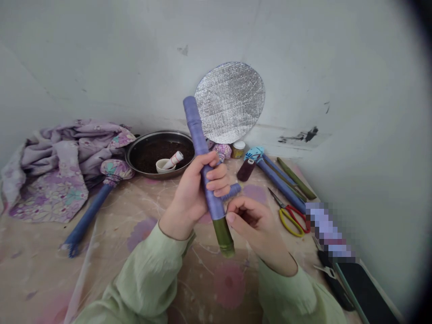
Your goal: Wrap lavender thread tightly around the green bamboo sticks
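Note:
A bamboo stick (pixel 197 137) is wrapped in purple thread over most of its length, with bare green showing at its lower end. My left hand (pixel 202 186) is wrapped round its middle and holds it tilted above the table. At the lower edge of the wrapping, my right hand (pixel 251 225) has thumb and index finger pinched together; a thin thread seems to be between them, but it is hard to make out. Behind my left fingers lies a purple thread spool (pixel 232 192). A dark thread spool (pixel 246 170) stands farther back.
At the left are floral fabric (pixel 60 166) and a blue-handled padded stick (pixel 91 218). A pan (pixel 135 168) holds a small white cup. A silver disc (pixel 232 101) leans on the wall. Scissors (pixel 292 218), more sticks (pixel 280 182) and a phone (pixel 364 288) lie right.

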Demonstrator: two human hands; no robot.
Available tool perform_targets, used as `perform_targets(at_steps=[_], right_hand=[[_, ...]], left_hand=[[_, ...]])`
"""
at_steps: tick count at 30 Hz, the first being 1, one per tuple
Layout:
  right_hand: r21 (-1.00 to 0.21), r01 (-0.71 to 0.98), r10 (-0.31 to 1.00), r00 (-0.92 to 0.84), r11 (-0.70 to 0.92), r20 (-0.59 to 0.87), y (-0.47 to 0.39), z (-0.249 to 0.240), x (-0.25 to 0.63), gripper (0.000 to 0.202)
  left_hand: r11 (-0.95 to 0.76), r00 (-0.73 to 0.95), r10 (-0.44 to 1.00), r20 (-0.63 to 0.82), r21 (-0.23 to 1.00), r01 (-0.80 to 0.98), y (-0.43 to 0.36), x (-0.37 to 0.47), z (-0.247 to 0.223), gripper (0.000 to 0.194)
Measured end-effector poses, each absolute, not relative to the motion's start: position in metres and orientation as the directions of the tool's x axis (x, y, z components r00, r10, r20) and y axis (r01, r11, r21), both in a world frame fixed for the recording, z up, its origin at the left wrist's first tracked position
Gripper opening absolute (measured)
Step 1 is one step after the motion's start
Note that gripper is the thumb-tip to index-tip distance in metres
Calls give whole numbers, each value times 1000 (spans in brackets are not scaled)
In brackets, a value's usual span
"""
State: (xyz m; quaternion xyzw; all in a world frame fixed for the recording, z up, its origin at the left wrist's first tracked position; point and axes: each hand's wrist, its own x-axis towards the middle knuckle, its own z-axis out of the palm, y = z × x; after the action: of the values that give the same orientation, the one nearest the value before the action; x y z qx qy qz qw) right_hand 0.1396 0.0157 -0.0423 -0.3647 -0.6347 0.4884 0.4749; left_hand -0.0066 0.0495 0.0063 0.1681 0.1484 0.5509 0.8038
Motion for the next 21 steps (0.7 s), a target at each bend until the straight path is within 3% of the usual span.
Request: perform_targets(at_steps=[5, 13, 21], right_hand=[[-972, -51, 920, -314, 229, 233, 17, -41, 140, 14], [-984, -94, 891, -417, 153, 178, 14, -41, 144, 17], [-985, -157, 866, -480, 75, 142, 16, -42, 142, 28]], left_hand=[[343, 384, 922, 37, 375, -861, 49, -9, 5, 46], [432, 498, 845, 195, 301, -850, 46, -10, 2, 28], [361, 460, 848, 264, 346, -866, 45, -12, -6, 52]])
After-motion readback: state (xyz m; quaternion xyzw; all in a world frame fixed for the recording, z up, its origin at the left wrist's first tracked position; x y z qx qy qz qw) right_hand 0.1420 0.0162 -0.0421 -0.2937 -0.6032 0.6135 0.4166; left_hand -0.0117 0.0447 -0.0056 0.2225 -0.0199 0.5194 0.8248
